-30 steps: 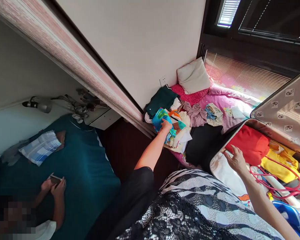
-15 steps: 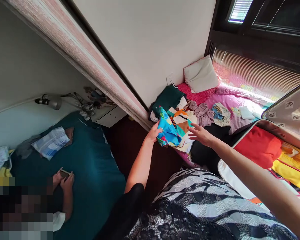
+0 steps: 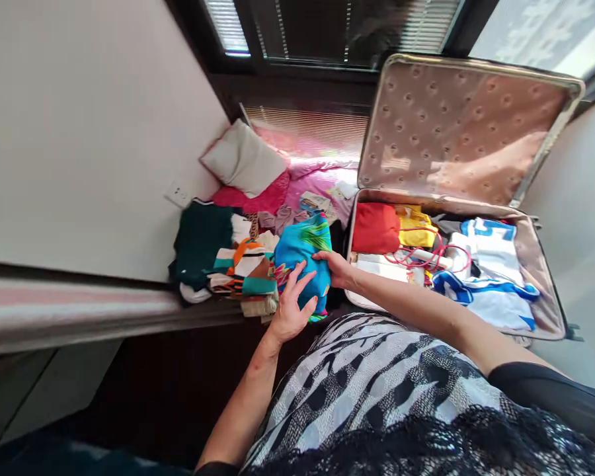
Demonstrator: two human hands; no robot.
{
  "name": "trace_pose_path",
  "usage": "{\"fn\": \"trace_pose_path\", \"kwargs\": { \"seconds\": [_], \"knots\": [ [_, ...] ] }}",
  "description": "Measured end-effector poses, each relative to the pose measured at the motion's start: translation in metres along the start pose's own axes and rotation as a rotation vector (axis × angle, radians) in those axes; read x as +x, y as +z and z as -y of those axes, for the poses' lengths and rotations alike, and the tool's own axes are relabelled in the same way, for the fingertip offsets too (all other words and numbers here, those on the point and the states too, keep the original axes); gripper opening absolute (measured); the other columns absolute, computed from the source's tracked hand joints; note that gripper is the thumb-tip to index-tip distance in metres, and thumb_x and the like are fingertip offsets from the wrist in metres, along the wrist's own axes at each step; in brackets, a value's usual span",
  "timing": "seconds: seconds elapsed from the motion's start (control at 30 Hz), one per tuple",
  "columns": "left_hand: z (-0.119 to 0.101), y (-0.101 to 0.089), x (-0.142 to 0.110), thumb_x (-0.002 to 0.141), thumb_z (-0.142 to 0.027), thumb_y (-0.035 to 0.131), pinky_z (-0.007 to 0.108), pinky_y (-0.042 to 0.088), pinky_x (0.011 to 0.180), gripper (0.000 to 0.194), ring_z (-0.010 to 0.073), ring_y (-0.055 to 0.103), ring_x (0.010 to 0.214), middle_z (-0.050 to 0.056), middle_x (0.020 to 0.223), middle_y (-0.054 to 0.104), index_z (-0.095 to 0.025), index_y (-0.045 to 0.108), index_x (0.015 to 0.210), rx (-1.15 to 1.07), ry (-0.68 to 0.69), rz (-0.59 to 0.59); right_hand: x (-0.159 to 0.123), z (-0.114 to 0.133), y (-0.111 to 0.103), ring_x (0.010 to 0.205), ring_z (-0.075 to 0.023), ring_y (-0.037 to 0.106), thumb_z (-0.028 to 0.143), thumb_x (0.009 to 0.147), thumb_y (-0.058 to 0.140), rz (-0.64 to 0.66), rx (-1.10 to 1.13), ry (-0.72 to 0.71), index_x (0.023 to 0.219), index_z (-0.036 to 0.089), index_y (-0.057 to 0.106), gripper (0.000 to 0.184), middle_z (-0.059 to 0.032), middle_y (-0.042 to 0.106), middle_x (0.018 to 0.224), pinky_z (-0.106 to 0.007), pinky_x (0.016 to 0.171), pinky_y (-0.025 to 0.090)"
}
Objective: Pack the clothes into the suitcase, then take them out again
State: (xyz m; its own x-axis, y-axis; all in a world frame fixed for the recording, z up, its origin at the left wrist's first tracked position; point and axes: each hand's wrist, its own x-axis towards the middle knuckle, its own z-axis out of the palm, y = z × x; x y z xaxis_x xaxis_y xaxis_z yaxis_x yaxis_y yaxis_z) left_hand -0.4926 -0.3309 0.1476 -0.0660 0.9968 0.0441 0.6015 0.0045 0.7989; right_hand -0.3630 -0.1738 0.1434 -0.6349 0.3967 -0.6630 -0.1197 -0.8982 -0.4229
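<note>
One bright-blue, loosely folded cloth with green and multicoloured printed patches (image 3: 297, 241) is up in both hands, in front of the body, between a clothes pile and an open suitcase with a pinkish, patterned lining (image 3: 466, 125). Step in hand, as judged: handling and squaring up the folded bundle.

Grip: the bare right hand (image 3: 338, 266) is closed on the cloth's right edge, thumb on the near face. The bare left hand (image 3: 291, 309) lies against the lower near face, fingers spread apart, not clamped. A next move probably calls for steady support from both sides; the fabric looks thin and slippery, so loose folds could slide out.

Materials: blue cloth smooth, slightly glossy, rounded at the corners. Left of it, a layered orange, teal and white fabric stack (image 3: 258, 285), edges uneven, beside a dark-green folded garment (image 3: 203, 235), matte. In the suitcase: a plump red fabric bundle (image 3: 375, 228), a crumpled yellow fabric piece (image 3: 417, 225), and a flatter white garment with blue trim (image 3: 500, 305).
</note>
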Motion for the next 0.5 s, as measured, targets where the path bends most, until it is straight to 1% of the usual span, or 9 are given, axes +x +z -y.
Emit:
{"fn": "trace_pose_path", "kwargs": {
  "seconds": [0.07,0.13,0.2,0.27,0.33,0.4,0.47,0.5],
  "knots": [
    [-0.012,0.018,0.023,0.102,-0.038,0.06,0.054,0.038,0.138,0.055,0.0327,0.04,0.169,0.01,0.179,0.044,-0.029,0.067,0.156,-0.001,0.06,0.043,-0.019,0.014,-0.038,0.094,-0.0297,0.082,0.018,0.078,0.067,-0.01,0.092,-0.048,0.12,0.017,0.068,0.042,-0.0085,0.083,0.096,-0.052,0.095,0.069],
    [-0.03,0.041,0.049,0.102,-0.036,0.061,0.055,0.037,0.138,0.055,0.0341,0.04,0.168,0.011,0.179,0.043,-0.027,0.067,0.155,0.027,0.113,0.086,-0.037,0.028,-0.072,0.104,-0.0322,0.082,0.022,0.079,0.067,-0.006,0.156,-0.121,0.127,0.016,0.067,0.048,-0.0114,0.084,0.105,-0.054,0.098,0.068],
    [-0.052,0.066,0.082,0.102,-0.037,0.064,0.058,0.032,0.139,0.055,0.0372,0.035,0.17,0.013,0.18,0.041,-0.024,0.068,0.155,0.093,0.175,0.13,-0.051,0.045,-0.103,0.112,-0.0339,0.081,0.025,0.078,0.068,-0.006,0.206,-0.246,0.132,0.017,0.066,0.054,-0.0127,0.085,0.113,-0.055,0.102,0.068],
    [-0.074,0.096,0.121,0.102,-0.038,0.067,0.061,0.024,0.14,0.055,0.0399,0.026,0.173,0.014,0.182,0.038,-0.024,0.068,0.156,0.184,0.257,0.177,-0.061,0.064,-0.135,0.119,-0.0337,0.079,0.028,0.079,0.07,-0.036,0.256,-0.398,0.135,0.018,0.067,0.057,-0.0119,0.084,0.118,-0.054,0.105,0.067],
    [-0.094,0.131,0.164,0.104,-0.039,0.066,0.064,0.018,0.139,0.055,0.0406,0.02,0.175,0.013,0.184,0.035,-0.027,0.067,0.158,0.281,0.347,0.213,-0.065,0.085,-0.17,0.122,-0.0316,0.078,0.032,0.082,0.073,-0.097,0.316,-0.553,0.136,0.021,0.069,0.055,-0.0095,0.084,0.12,-0.05,0.108,0.066],
    [-0.107,0.172,0.207,0.106,-0.039,0.065,0.067,0.015,0.139,0.055,0.0405,0.018,0.175,0.012,0.185,0.034,-0.029,0.065,0.16,0.376,0.423,0.247,-0.064,0.104,-0.208,0.121,-0.0284,0.078,0.037,0.086,0.075,-0.182,0.377,-0.673,0.134,0.024,0.07,0.05,-0.007,0.084,0.118,-0.046,0.107,0.067],
    [-0.109,0.218,0.244,0.106,-0.038,0.064,0.069,0.017,0.138,0.057,0.0412,0.018,0.175,0.012,0.185,0.033,-0.031,0.063,0.163,0.479,0.441,0.304,-0.058,0.117,-0.248,0.114,-0.0251,0.078,0.04,0.089,0.075,-0.309,0.392,-0.714,0.13,0.027,0.07,0.043,-0.0054,0.084,0.114,-0.042,0.1,0.069],
    [-0.105,0.241,0.258,0.106,-0.038,0.064,0.07,0.017,0.138,0.059,0.042,0.018,0.175,0.012,0.186,0.031,-0.031,0.061,0.165,0.536,0.415,0.344,-0.053,0.121,-0.267,0.109,-0.0235,0.078,0.04,0.091,0.074,-0.388,0.367,-0.7,0.127,0.027,0.069,0.039,-0.0046,0.083,0.11,-0.04,0.094,0.07]
  ]
}}
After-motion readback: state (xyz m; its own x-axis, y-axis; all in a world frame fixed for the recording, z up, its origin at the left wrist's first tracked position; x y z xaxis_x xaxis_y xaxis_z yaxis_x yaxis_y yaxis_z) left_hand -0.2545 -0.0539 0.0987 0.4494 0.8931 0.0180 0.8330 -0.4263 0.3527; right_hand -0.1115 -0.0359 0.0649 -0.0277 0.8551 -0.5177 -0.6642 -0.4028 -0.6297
